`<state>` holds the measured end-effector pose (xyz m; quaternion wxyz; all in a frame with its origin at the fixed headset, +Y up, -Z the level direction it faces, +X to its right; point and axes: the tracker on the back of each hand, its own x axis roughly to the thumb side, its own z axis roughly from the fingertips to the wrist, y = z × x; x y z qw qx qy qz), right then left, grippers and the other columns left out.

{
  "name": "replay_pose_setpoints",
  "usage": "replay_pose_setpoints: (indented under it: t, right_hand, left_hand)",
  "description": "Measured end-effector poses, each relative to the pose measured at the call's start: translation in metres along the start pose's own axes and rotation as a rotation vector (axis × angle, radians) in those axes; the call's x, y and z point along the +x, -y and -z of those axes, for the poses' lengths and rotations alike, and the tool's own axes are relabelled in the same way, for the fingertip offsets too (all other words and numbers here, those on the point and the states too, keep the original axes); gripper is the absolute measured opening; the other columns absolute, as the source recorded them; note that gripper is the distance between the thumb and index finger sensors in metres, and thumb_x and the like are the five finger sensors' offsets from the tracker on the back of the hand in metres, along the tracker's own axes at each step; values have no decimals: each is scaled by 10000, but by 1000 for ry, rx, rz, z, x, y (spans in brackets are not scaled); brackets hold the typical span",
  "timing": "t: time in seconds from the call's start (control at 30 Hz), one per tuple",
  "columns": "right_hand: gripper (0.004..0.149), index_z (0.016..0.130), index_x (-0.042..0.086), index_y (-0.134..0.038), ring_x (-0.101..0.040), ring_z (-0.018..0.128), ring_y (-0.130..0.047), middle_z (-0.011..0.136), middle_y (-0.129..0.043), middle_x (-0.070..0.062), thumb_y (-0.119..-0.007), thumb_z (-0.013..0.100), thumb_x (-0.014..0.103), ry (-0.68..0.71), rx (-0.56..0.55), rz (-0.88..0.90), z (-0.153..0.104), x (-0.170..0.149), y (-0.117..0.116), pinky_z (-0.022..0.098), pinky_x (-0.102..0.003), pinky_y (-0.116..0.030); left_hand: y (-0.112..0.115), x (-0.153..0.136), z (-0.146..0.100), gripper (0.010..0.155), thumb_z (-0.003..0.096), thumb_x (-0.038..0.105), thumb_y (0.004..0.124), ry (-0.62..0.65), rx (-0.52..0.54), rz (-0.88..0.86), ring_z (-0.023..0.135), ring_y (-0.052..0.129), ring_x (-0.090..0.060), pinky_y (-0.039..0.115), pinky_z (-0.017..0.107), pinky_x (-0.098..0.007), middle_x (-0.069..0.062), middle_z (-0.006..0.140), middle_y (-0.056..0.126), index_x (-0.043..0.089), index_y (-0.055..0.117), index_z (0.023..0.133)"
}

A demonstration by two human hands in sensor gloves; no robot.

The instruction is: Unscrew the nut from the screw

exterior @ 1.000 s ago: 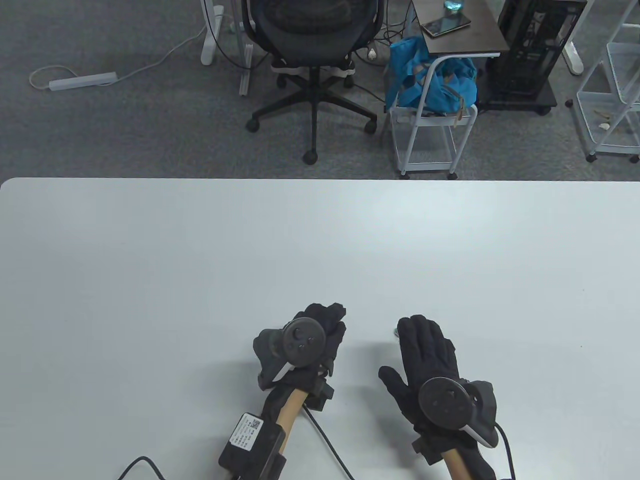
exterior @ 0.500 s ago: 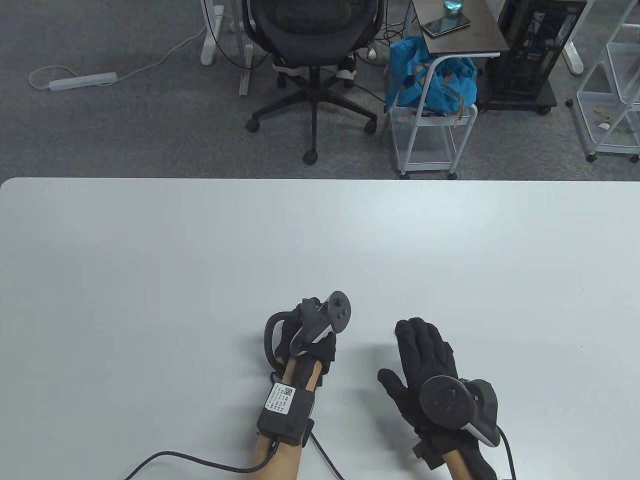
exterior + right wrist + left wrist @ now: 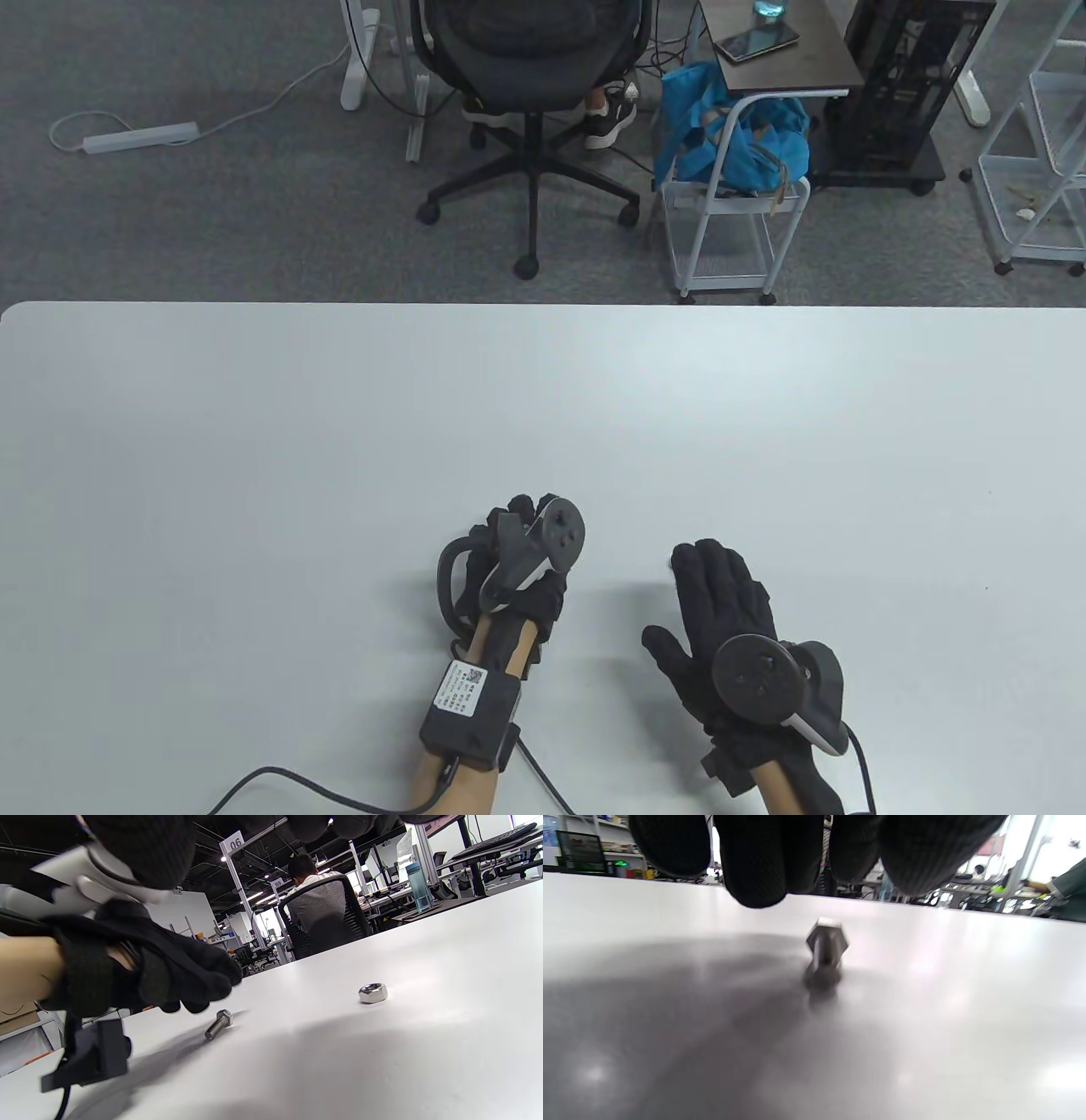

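The screw lies free on the white table, with the nut off it and lying apart to its right. My left hand is turned on its side. Its loosely curled fingers hang just above the screw without touching it; the left hand also shows in the right wrist view. My right hand lies flat, palm down, fingers spread and empty. Its fingers hang above the table near the nut. In the table view both parts are hidden by the hands.
Cables trail from both wrists at the table's near edge. Beyond the far edge stand an office chair, a white cart with a blue bag and wire shelves.
My left hand has rolled from palm-down onto its side, so its tracker now points up and right, and the forearm has swung in. My right hand has stayed put.
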<state>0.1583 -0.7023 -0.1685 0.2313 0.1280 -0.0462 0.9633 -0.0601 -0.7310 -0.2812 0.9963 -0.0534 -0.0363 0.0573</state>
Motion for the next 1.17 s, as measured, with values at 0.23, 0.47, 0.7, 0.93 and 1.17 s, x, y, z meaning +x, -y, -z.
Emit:
replay_pose_setpoints:
  t: [0.23, 0.47, 0.7, 0.93, 1.17]
  right_hand:
    - [957, 1183, 161, -163, -564, 1074, -278, 1203, -126, -226, -753, 532, 542, 10, 30, -37, 2, 0, -2, 689, -748, -388]
    - [989, 1167, 152, -95, -560, 1074, -220, 1187, -58, -223, -732, 533, 565, 20, 39, -35, 3, -1, -6, 691, -749, -373]
    - [965, 1168, 144, -123, -537, 1078, -219, 1191, -83, -211, -718, 536, 563, 27, 40, -40, 3, -5, -12, 692, -740, -371]
    - [952, 1170, 149, -136, -531, 1080, -222, 1194, -99, -209, -713, 536, 564, 28, 50, -38, 3, -5, -15, 692, -738, -371]
    - [946, 1167, 143, -134, -531, 1079, -242, 1195, -119, -215, -705, 539, 562, 19, 80, -28, 2, -5, -17, 690, -736, -381]
  left_hand:
    - [-31, -1, -65, 826, 478, 525, 779, 199, 187, -135, 1068, 602, -439, 564, 707, -690, -150, 1235, 450, 310, 393, 1176]
    - [-25, -9, -109, 862, 483, 523, 782, 343, 283, -272, 1144, 441, -446, 469, 747, -702, -140, 1261, 344, 319, 324, 1184]
    - [-12, -13, -111, 868, 481, 537, 775, 363, 227, -264, 1139, 438, -445, 469, 742, -700, -150, 1252, 357, 304, 318, 1181]
    - [-13, -14, -109, 856, 480, 533, 776, 367, 227, -280, 1135, 452, -442, 473, 741, -699, -151, 1248, 378, 300, 339, 1179]
    - [-12, -14, -109, 875, 483, 530, 773, 372, 238, -306, 1129, 465, -442, 477, 739, -699, -153, 1244, 382, 288, 299, 1177]
